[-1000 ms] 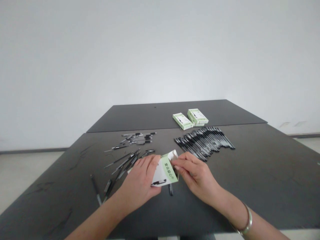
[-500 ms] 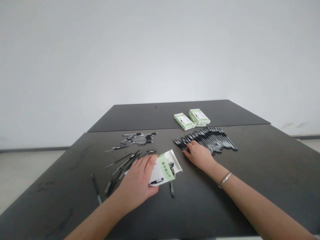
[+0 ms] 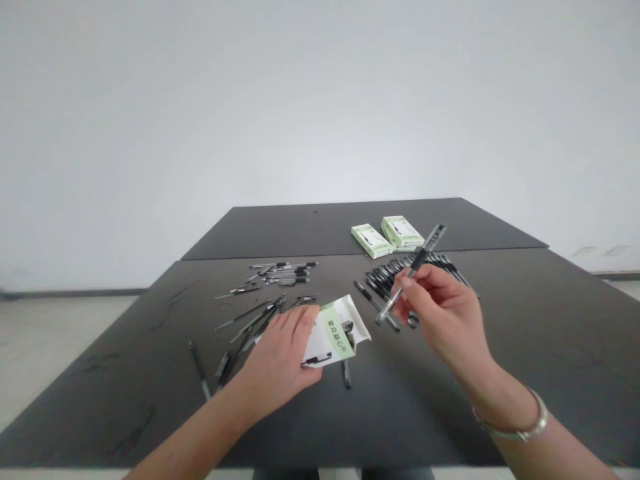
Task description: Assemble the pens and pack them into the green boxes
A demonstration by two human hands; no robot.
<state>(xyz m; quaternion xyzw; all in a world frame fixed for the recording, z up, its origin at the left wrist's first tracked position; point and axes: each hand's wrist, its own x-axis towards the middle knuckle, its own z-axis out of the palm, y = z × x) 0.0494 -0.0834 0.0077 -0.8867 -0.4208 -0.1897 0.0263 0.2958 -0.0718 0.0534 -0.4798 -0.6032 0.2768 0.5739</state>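
Observation:
My left hand [image 3: 285, 350] is closed around a white and green pen box [image 3: 334, 331], tilted with its open end to the right. Dark pen ends show inside that opening. Raised above the table, my right hand [image 3: 443, 310] pinches a clear pen [image 3: 425, 253] with a black grip, slanting up to the right. Behind it lies a row of similar pens [image 3: 385, 275], partly hidden by the hand. One loose pen [image 3: 367, 293] lies at the row's left end. Another pen [image 3: 347, 373] pokes out below the box.
On the black table [image 3: 525, 333], several scattered pens [image 3: 287, 273] lie at the left, with more pens [image 3: 255, 323] beside my left hand. Green and white boxes [image 3: 400, 231] stand farther back, with another box [image 3: 371, 241] beside them. A white wall [image 3: 320, 100] rises behind.
My right hand has lifted a pen from the left end of the row and moved toward me and to the right. My left hand still holds the box in nearly the same place.

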